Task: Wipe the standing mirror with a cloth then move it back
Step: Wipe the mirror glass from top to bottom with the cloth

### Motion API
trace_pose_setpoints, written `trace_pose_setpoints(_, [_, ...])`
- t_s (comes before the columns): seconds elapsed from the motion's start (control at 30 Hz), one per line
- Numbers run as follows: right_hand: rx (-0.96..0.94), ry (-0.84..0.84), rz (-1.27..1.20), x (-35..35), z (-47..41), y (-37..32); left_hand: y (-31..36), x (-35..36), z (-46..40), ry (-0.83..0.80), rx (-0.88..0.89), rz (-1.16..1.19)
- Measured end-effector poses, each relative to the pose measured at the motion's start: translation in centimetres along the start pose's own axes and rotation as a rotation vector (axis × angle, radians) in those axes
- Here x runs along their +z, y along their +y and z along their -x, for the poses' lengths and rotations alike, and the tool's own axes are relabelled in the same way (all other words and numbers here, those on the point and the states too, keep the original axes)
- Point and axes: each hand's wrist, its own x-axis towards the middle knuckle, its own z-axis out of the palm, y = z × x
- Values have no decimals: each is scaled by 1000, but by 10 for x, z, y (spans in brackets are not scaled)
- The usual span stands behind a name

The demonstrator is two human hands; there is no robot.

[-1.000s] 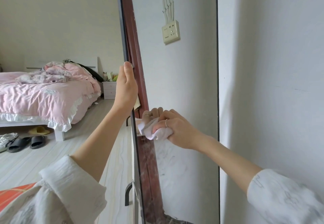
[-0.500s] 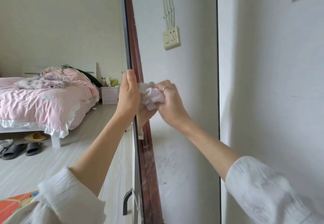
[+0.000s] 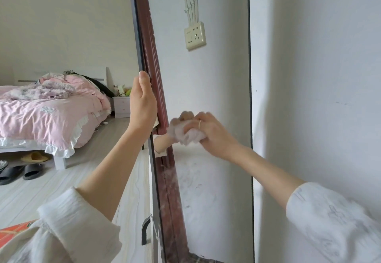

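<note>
At far left a bed [image 3: 47,118] with pink bedding stands against the back wall, dark slippers [image 3: 19,172] on the floor beside it and a small nightstand [image 3: 121,106] past its far end. The left hand [image 3: 142,106] reaches up from a white sleeve [image 3: 68,227] and wraps the mirror [image 3: 206,190] by its dark left edge, thumb on the near side pointing up, fingers hidden behind the frame; it is closed on that edge. The mirror stands upright in the middle of the view, close in front of the wall [image 3: 319,98] on the right, its glass reflecting a red-brown door frame, a wall socket and cable runs. The lower glass looks dusty and smeared, the upper glass cleaner. The right hand [image 3: 214,135], a ring on one finger, is clenched around a bunched white cloth [image 3: 187,135] and presses it against the glass near the left edge, just below and beside the left hand; its reflection meets it there. The hand and cloth are motion-blurred.

Half a second ago the cloth was higher, level with the left hand and almost touching it; it is now lower on the glass, about where it was one second ago. The left hand has kept its hold on the edge at about the same height.
</note>
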Motion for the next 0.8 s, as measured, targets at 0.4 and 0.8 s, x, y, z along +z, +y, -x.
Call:
trace_pose_setpoints(0.4, [18,28,-91,42,50,-3,-2,0,-3,97,45,-16])
trace_pose_setpoints(0.8, [287,289,-81,-23,-30,46,1,4,1,90,83,-15])
